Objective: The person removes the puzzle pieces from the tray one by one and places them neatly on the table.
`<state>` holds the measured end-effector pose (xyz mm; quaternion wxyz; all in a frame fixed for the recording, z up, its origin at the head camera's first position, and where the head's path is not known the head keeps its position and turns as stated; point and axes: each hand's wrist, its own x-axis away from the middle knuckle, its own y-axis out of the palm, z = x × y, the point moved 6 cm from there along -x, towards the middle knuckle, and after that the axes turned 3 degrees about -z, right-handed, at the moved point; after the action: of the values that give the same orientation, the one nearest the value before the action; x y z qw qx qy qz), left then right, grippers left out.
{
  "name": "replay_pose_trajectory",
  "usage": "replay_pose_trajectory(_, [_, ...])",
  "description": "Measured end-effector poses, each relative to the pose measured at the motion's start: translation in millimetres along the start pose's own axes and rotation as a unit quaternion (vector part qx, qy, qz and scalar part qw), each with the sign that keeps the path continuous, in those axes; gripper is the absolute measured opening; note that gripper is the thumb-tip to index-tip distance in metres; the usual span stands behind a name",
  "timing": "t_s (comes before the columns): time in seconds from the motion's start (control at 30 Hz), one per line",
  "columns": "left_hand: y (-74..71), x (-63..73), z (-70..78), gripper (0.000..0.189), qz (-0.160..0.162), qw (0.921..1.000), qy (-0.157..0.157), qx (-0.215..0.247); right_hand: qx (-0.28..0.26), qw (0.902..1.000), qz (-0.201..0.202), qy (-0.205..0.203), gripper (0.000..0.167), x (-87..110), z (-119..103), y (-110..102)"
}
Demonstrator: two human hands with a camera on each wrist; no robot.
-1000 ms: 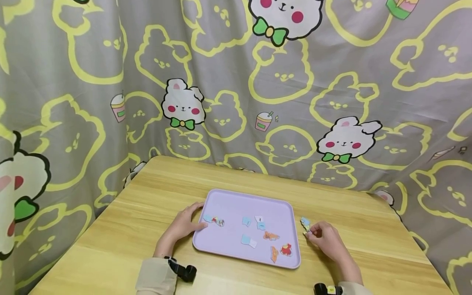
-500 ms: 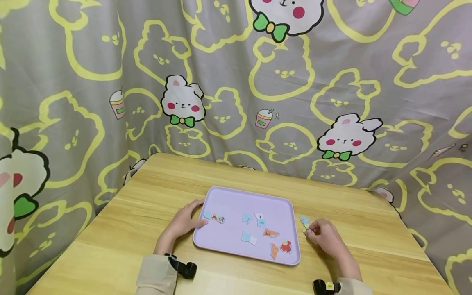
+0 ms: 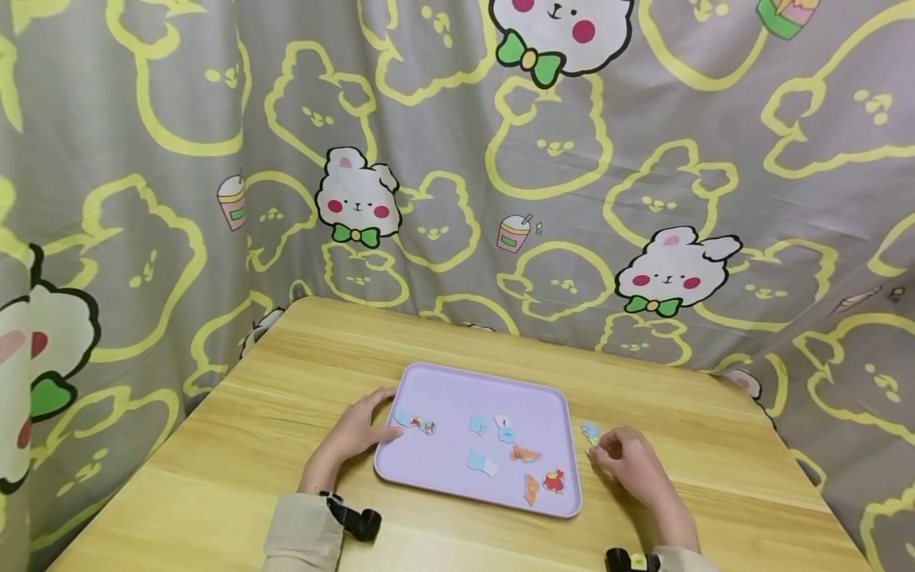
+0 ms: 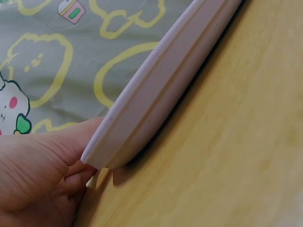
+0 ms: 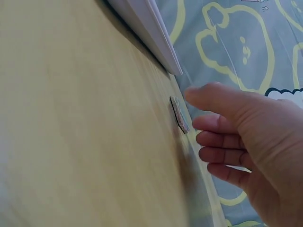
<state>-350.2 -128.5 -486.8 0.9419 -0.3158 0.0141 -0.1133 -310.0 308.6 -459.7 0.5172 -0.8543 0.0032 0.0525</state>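
Observation:
A lilac tray (image 3: 457,381) lies on the table, with its left rim gripped by my left hand (image 3: 366,429). In the left wrist view the thumb (image 4: 78,139) reaches over the rim, and the other fingers bend underneath beside the tray wall (image 4: 142,106). To the right of the tray, my right hand (image 3: 629,459) hovers low at a blue and yellow puzzle piece (image 3: 589,432), partly hidden by the fingertips. From the right wrist, that flat piece (image 5: 179,116) shows edge-on on the table, just beyond the loosely bent fingers.
Inside the tray are a joined blue and red strip (image 3: 415,423) at left, light blue and white pieces (image 3: 482,462) mid-tray, orange pieces (image 3: 525,454) and a red piece (image 3: 554,481) at right. A patterned curtain (image 3: 429,199) hangs around the wooden table (image 3: 343,349).
My right hand stays beside the tray; its fingertips have shifted slightly over the lower part of the blue and yellow piece. My left hand and the tray have not moved.

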Motion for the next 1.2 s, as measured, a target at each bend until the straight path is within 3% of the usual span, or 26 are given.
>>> replay_pose_trajectory(0.2, [-0.4, 0.9, -1.1, 0.071, 0.001, 1.0000, -0.001, -0.002, -0.005, 0.9993, 0.032, -0.021, 0.021, 0.9, -7, -1])
replay_pose_trajectory(0.47, [-0.8, 2.1, -0.9, 0.070, 0.001, 1.0000, -0.003, -0.005, -0.023, 0.9979, 0.042, -0.044, 0.020, 0.2, -18, 3])
replay_pose_trajectory(0.73, [-0.6, 1.3, -1.4, 0.071, 0.000, 1.0000, -0.006, -0.004, -0.018, 0.9930, 0.069, -0.094, 0.019, -1.5, -35, 6])
replay_pose_trajectory(1.2, [-0.1, 0.2, -1.4, 0.070, -0.001, 0.9999, -0.011, -0.001, -0.010, 0.9955, 0.014, -0.093, 0.020, -12.5, -57, 24])
